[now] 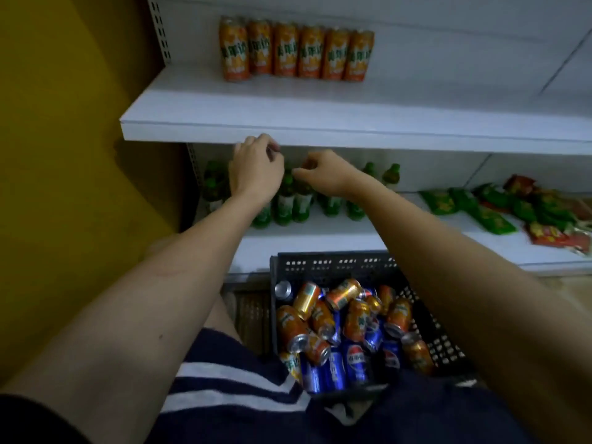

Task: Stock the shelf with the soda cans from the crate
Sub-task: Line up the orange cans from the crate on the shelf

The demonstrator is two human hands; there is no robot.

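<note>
- The shelf (320, 100) was a flat white board with a squared front edge, smooth and bare along its whole front strip.
- Six tall orange cans (296, 49) stood upright in a tight row at the back of it, sides touching.
- The crate (333, 267) was dark plastic with small slotted holes in its walls, sitting on the floor just in front of the lower shelf (432, 238).
- Inside it lay a loose heap of soda cans (339, 328), orange ones on top and blue ones lower down, most on their sides (one stood upright in the far left corner).
- The left hand (254, 165) was raised just under the upper board's front edge, fingers curled in; whether it pinched anything I could not tell.
- The right hand (323, 173) hung beside it, near but apart, fingers loosely curled and holding nothing.
- Behind both hands stood green bottles (288, 200) on the lower shelf, partly hidden by the wrists.
- Green and red snack packets (512, 213) lay flat to the right.
- A yellow wall (64, 123) closed in the left side; the upper board was open to the right of the orange row.
</note>
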